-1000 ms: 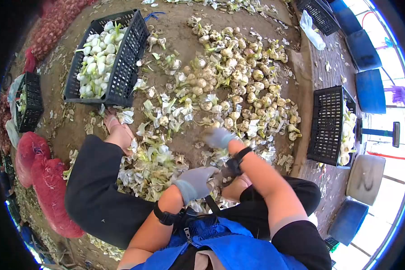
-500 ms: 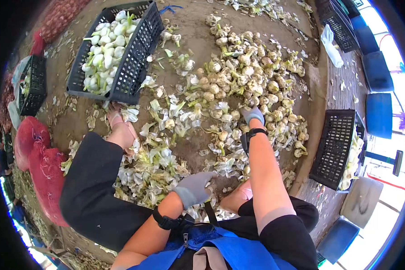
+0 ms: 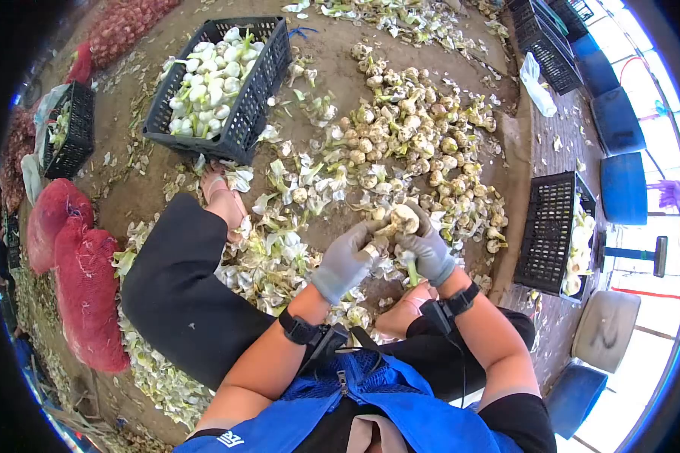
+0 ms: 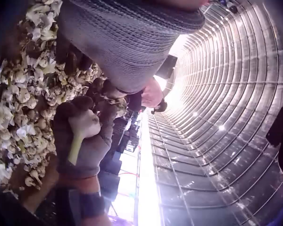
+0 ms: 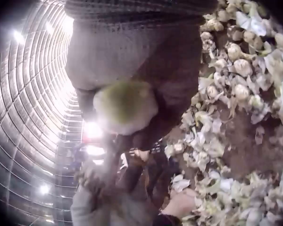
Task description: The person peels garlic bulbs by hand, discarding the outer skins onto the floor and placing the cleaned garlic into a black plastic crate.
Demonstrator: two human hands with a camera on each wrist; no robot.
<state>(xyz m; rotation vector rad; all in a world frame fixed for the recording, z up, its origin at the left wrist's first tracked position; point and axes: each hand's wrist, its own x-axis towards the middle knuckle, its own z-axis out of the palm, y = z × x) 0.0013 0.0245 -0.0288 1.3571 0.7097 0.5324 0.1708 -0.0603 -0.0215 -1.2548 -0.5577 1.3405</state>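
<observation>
A person in a blue vest (image 3: pixel 310 426) and gray gloves works garlic over a littered dirt floor (image 3: pixel 329 64), a soil-stained bulb (image 3: pixel 404 219) raised between both hands near the middle of the floor's near edge. The fingers of the left hand (image 3: pixel 345 260) close narrowly on the bulb's neck, while the fingertips of the right hand (image 3: pixel 431 253) meet its far side. The left wrist view shows the right fingers also curled around a clean white bulb (image 4: pixel 87 125), its pale green stem lying toward the wrist; the left fingertips are hidden there.

Just beyond the gloves, a heap of unpeeled garlic (image 3: pixel 415 121) spreads toward the floor's right edge. Loose peelings (image 3: pixel 272 253) lie thick between the worker's feet. A black crate (image 3: pixel 273 94) of white bulbs stands toward the floor's far left corner, slightly askew, and a second crate (image 3: pixel 545 230) of pale bulbs rests on planks (image 3: pixel 555 155) along the right edge. Red mesh sacks (image 3: pixel 91 294) slump at the left edge, well apart from the hands.
</observation>
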